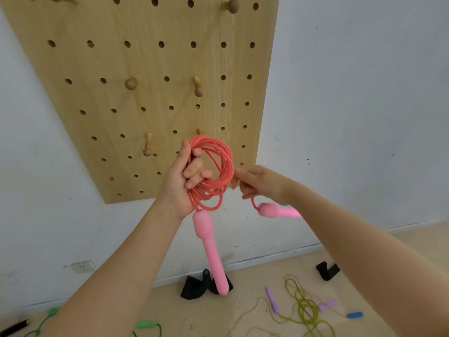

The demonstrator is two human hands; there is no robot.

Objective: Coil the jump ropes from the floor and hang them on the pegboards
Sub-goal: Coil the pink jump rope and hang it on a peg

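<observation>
left hand (pixel 184 181) has fingers curled round the pink rope coil (pixel 213 171), gripping the bundled loops on their left side, in front of the pegboard's (pixel 136 59) bottom right corner. right hand (pixel 255 182) pinches the free tail just right of the coil; its handle (pixel 277 210) dangles right below that hand. other pink handle (pixel 211 249) hangs straight down from the coil, well below the pegboard.

handling guess: cord looks thin, soft, springy plastic, so loops likely fan out if grip loosens. handles are the heavy bits and will swing. best hold is across all loops at 1 spot, top of coil left free for a peg.

counts: 1 pink rope in hand, 2 handles. pegs visible on the pegboard: about 6, nearest bare one (pixel 147 144) just left of the coil. on the floor below the pegboard: at least 3 more ropes, green (pixel 145 325), yellow-green (pixel 306 310) with purple handles, 1 blue handle (pixel 354 314); tangle makes exact count unclear. 2 black stands (pixel 194 287).
</observation>
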